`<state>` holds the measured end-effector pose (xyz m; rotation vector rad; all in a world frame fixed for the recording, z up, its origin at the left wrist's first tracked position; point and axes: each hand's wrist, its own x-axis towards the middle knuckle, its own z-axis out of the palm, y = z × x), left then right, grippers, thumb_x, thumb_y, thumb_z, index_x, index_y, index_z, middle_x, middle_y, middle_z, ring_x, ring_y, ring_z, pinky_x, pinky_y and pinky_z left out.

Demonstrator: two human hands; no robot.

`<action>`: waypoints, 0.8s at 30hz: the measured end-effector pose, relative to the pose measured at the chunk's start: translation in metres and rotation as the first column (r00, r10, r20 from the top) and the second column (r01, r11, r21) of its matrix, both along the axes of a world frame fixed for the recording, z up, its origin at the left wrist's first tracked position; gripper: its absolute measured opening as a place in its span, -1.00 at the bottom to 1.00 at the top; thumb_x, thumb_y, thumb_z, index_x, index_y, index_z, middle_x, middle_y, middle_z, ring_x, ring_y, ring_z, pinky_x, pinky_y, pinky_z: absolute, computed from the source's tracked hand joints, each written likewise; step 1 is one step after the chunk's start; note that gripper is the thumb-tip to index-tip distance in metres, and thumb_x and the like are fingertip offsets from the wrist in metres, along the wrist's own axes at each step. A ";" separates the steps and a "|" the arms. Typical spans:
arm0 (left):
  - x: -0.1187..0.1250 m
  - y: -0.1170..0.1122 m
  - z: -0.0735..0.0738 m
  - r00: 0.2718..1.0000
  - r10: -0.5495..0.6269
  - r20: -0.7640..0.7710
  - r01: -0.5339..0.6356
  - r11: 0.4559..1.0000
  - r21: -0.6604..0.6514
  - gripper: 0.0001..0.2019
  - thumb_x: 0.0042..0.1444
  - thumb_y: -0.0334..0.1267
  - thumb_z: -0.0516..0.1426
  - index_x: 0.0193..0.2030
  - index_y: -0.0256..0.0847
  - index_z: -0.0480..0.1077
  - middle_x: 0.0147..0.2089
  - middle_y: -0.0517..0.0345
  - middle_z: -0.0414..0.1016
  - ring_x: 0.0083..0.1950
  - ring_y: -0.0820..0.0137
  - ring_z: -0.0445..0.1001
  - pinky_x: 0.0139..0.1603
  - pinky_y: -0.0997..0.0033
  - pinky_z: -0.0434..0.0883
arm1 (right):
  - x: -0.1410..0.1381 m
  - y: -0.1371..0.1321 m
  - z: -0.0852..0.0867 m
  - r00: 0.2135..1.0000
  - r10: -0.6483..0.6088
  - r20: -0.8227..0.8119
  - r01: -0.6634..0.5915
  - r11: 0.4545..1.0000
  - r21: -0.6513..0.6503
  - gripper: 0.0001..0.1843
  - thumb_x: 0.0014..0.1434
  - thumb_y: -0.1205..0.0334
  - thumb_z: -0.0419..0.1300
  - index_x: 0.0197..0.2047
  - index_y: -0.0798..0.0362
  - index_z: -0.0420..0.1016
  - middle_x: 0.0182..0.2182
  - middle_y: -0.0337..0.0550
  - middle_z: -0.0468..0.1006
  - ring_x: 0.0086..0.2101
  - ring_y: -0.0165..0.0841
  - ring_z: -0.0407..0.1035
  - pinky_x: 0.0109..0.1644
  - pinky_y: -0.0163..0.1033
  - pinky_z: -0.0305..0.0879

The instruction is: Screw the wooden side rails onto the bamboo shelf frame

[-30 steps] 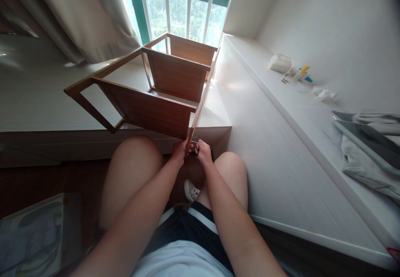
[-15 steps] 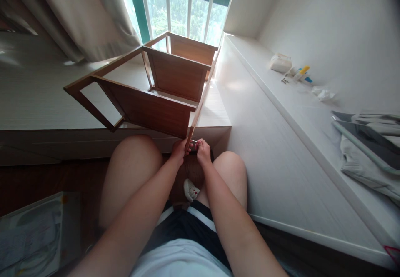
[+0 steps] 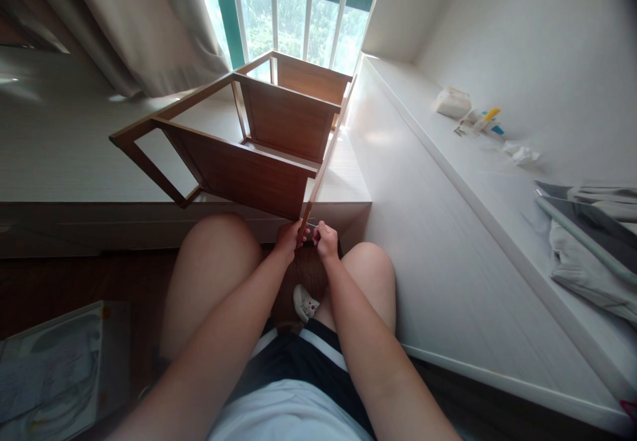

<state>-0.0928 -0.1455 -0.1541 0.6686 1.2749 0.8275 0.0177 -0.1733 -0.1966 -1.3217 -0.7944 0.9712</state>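
A brown wooden shelf frame (image 3: 239,169) with several panels lies tilted on the white ledge, its near right corner reaching out past the edge. My left hand (image 3: 289,237) is closed around the end of the frame's right-hand rail, just under the nearest panel. On the other side of that rail, my right hand (image 3: 325,239) pinches a thin metal rod (image 3: 311,226), possibly a hex key. The rod points at the rail. Its tip and exact shape are too small to make out. Both hands are between my knees.
The white ledge (image 3: 64,156) runs below a barred window (image 3: 293,16) and a curtain (image 3: 164,36). At right, a white cabinet (image 3: 428,229) carries a tissue pack (image 3: 452,101), small items and folded clothes (image 3: 587,255). A storage box (image 3: 107,355) stands on the floor at left.
The view has shifted slightly, so the scene sits a little further right. My right hand has turned slightly with the rod, while my left hand keeps its grip on the rail.
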 end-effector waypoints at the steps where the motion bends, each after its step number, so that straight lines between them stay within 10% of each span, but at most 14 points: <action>1: 0.000 0.000 -0.001 1.000 -0.003 0.000 0.003 1.000 0.001 -0.77 0.04 -0.10 0.26 -0.32 -0.25 0.55 -0.38 0.12 0.57 -0.56 0.55 0.36 -0.56 0.57 0.22 | 0.000 0.001 0.001 1.000 -0.004 -0.014 0.003 1.000 -0.007 -0.35 0.19 -0.33 0.04 -0.67 -0.01 0.18 -0.74 -0.31 0.18 -0.69 -0.47 0.07 -0.58 -0.28 -0.03; 24: 0.002 -0.002 -0.001 0.999 0.036 0.013 -0.036 0.999 -0.013 -0.76 0.05 -0.09 0.24 -0.26 -0.23 0.50 -0.39 0.16 0.56 -0.55 0.56 0.38 -0.56 0.59 0.24 | -0.005 -0.005 0.013 0.988 0.044 -0.151 -0.064 0.990 -0.127 -0.43 0.25 -0.27 -0.07 -0.56 0.00 0.20 -0.72 -0.28 0.29 -0.73 -0.50 0.01 -0.69 -0.34 -0.11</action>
